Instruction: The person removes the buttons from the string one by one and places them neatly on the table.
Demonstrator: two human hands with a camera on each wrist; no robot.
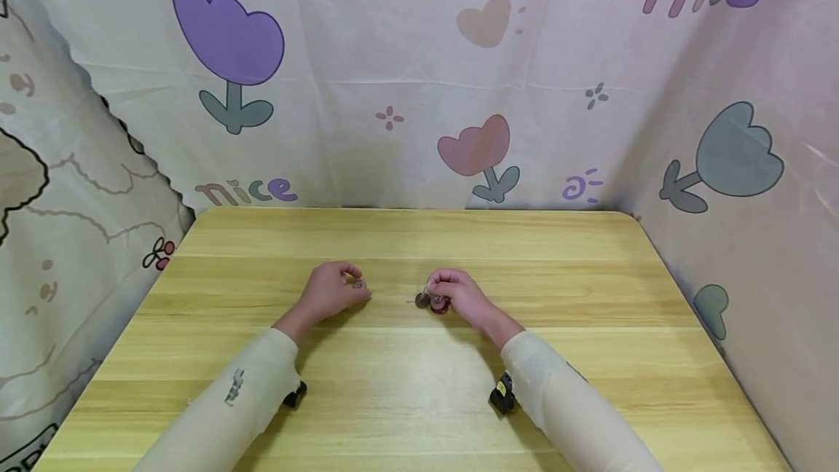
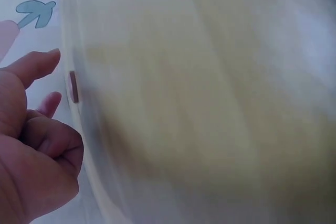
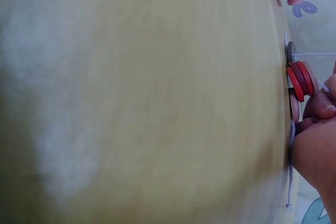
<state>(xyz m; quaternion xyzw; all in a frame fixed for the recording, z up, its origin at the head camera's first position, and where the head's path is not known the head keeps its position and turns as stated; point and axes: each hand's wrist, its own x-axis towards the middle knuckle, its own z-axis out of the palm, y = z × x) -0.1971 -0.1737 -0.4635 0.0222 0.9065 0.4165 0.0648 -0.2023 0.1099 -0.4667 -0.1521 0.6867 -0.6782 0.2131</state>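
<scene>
A brown button (image 1: 359,284) lies on the table between the thumb and index finger of my left hand (image 1: 331,288). In the left wrist view the button (image 2: 73,86) appears edge-on, apart from the spread fingertips, while the lower fingers are curled in. My right hand (image 1: 459,293) pinches a pale string (image 3: 315,54) that carries several buttons. Red buttons (image 3: 299,80) hang bunched just below the fingers, and a dark grey-brown button (image 1: 422,300) sits beside them to the left. A loose length of the string (image 3: 291,161) trails along the table; part of it is hidden behind the hand.
The wooden table (image 1: 406,399) spreads beneath both hands. A printed cloth (image 1: 367,42) hangs along its back and both sides. Small black devices are strapped under the left sleeve (image 1: 229,392) and the right sleeve (image 1: 564,399).
</scene>
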